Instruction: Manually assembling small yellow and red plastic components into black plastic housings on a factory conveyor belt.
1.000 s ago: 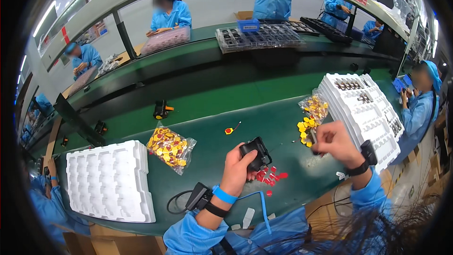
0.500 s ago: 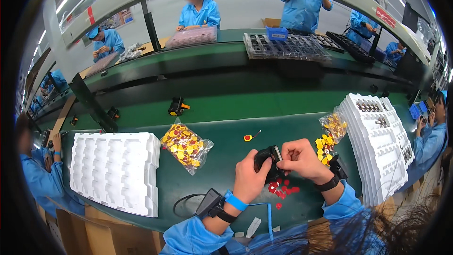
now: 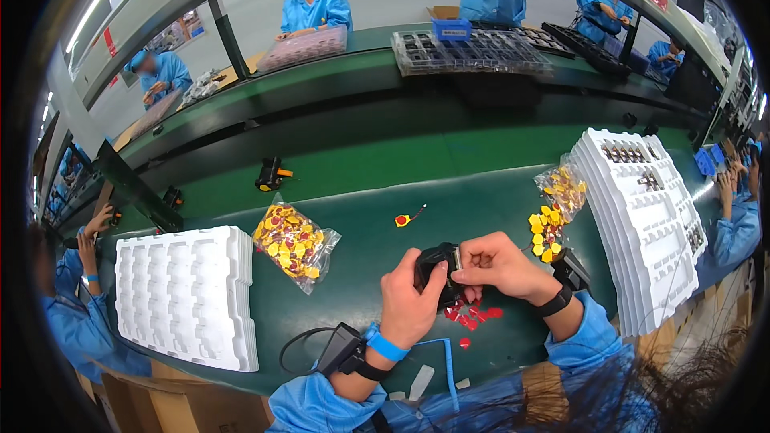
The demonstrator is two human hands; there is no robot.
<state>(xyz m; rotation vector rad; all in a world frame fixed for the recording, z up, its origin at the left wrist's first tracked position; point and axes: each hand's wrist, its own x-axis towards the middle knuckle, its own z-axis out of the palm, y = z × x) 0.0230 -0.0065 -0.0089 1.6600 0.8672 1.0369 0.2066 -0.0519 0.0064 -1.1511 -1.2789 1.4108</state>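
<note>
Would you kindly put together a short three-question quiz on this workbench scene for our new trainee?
1. True or false: both hands touch the small black plastic part.
2. Which lies nearer the left hand: (a) the clear bag of yellow and red pieces, or (b) the stack of white moulded trays holding dark parts?
3. What small loose things lie on the green bench top just under the right hand?

Key: 1 true; 2 a; 3 red pieces.
</note>
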